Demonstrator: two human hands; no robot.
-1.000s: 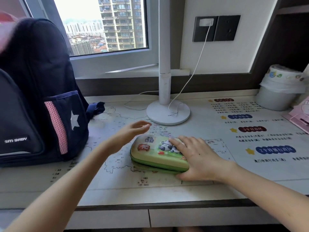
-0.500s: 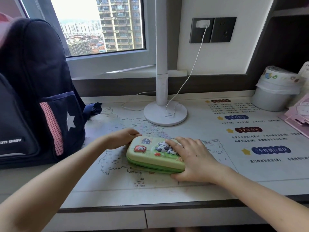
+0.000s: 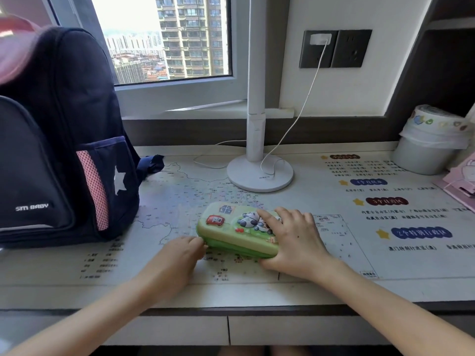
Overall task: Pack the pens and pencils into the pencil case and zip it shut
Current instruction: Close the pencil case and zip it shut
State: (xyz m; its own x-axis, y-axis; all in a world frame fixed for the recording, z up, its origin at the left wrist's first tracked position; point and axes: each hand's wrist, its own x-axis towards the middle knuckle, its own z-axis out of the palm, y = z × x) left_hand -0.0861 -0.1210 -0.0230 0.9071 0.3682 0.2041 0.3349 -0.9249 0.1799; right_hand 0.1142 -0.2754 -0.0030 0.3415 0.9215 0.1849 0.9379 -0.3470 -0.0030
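Note:
A green hard-shell pencil case (image 3: 231,227) with cartoon cow pictures lies flat and closed on the desk mat (image 3: 334,240). My right hand (image 3: 293,240) rests on its right end, fingers spread over the lid and thumb against the front edge. My left hand (image 3: 180,253) is at the case's front left corner, fingertips pinched at the zipper seam; whether they hold the zipper pull is hidden. No pens or pencils are visible outside the case.
A dark blue backpack (image 3: 59,140) stands at the left. A white lamp base (image 3: 259,173) with its cable sits behind the case. A white bin (image 3: 426,147) and a pink item (image 3: 460,181) are at the right edge.
My left hand moved from the case's far left side around to its front left corner. The right hand stayed pressed on the lid.

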